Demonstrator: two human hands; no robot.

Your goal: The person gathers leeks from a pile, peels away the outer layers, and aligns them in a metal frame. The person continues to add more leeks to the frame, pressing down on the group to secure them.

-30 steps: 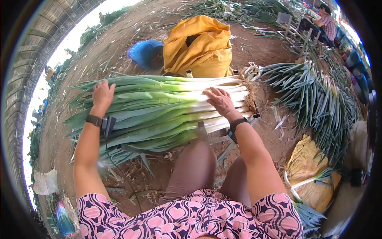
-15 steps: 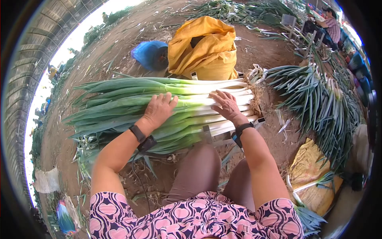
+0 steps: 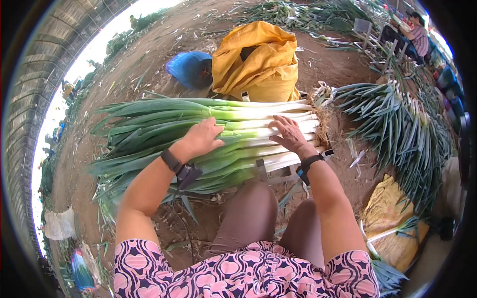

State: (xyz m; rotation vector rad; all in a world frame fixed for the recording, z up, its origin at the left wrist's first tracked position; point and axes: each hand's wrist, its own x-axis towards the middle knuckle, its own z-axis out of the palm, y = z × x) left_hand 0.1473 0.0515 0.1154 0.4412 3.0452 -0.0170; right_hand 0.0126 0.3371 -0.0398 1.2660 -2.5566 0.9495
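A wide layer of leeks [image 3: 238,133] lies across a low metal frame [image 3: 278,174], green leaves at the left and white stems with roots at the right. My left hand [image 3: 201,138] is closed on leeks where the leaves turn pale, its fingers curled down and their tips hidden. Over the white stems, my right hand [image 3: 289,133] rests with its fingers slightly apart and bent, touching the stalks from above.
Behind the leeks stand an orange sack [image 3: 258,67] and a blue plastic bag [image 3: 188,69]. More leeks [image 3: 397,124] are piled at the right, above a yellow sack [image 3: 390,211]. A person [image 3: 417,37] sits at the far upper right.
My left hand has moved slightly right and its spread fingers have curled into the leeks. My right hand has shifted slightly right and down. Some upper leeks lie a little differently.
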